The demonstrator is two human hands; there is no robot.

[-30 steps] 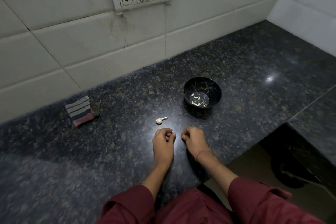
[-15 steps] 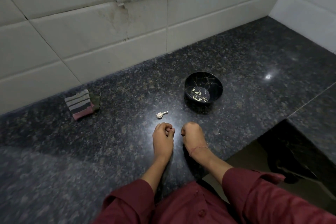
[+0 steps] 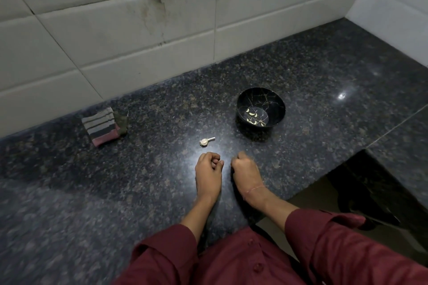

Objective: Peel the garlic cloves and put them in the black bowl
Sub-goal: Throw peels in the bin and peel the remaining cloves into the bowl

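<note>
Left hand (image 3: 207,170), right hand (image 3: 246,169) curled near garlic bulb (image 3: 204,142)

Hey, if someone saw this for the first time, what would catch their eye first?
The left hand and right hand rest curled, side by side, on the dark counter. Just beyond them lies a small pale garlic piece, and farther right a black bowl with peeled cloves in it. A striped cloth sits left, by the wall.

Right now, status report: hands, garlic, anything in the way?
Left hand, right hand both curled, nothing seen held. Garlic just ahead; cloves in bowl. Nothing between.
</note>
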